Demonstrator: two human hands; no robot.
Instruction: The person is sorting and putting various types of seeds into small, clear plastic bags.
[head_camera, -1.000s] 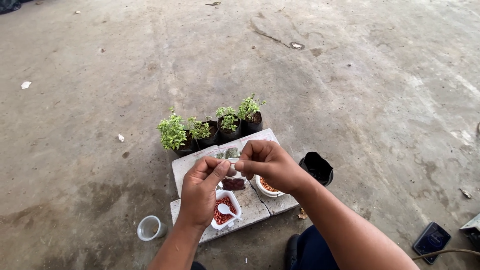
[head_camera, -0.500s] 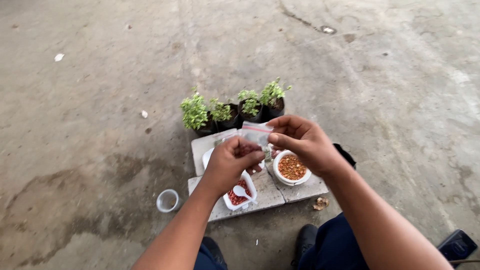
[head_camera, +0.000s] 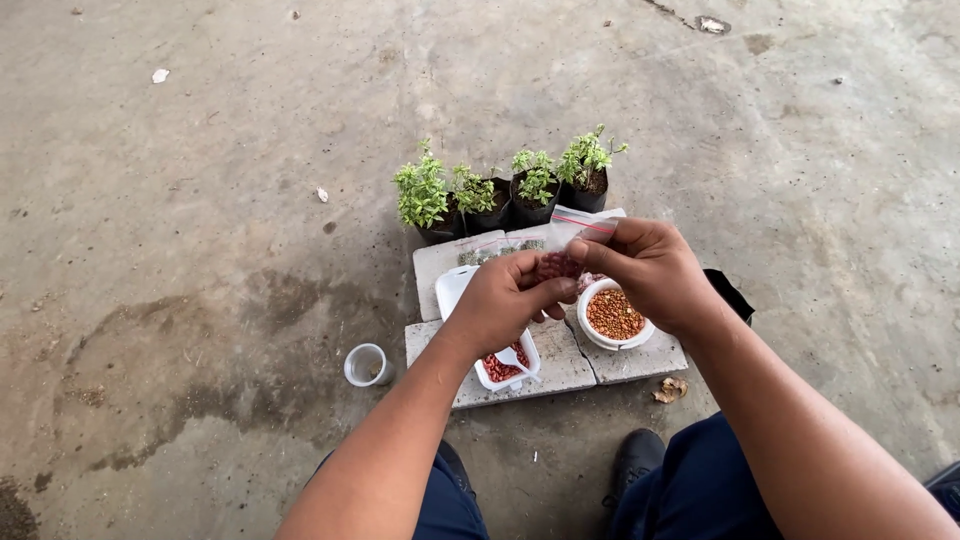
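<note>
Both hands meet over a pair of grey paving slabs (head_camera: 560, 365) lying on the concrete floor (head_camera: 200, 150). The left hand (head_camera: 500, 305) and the right hand (head_camera: 645, 270) pinch a small clear plastic bag (head_camera: 575, 228) between fingers and thumbs; its lower part bulges with dark reddish seeds, while its flat top with a thin red strip sticks up above the right hand's fingers. The bag hangs just above the slabs, between the two hands.

Under the left hand sits a white rectangular tray (head_camera: 462, 285), with red seeds and a white plastic spoon (head_camera: 512, 357) at its near end. Just right of it, below the right hand, stands a round white bowl (head_camera: 612, 315) filled with orange-brown granules. Another clear packet (head_camera: 495, 248) lies flat on the far edge of the slabs; what it contains is too small to tell.

Behind the slabs, four black nursery pots (head_camera: 500, 212) stand in a row, touching one another, each with a small green seedling. A small white cup (head_camera: 366, 364) stands on the floor left of the slabs, and a black bag (head_camera: 730, 292) sits at their right edge.
</note>
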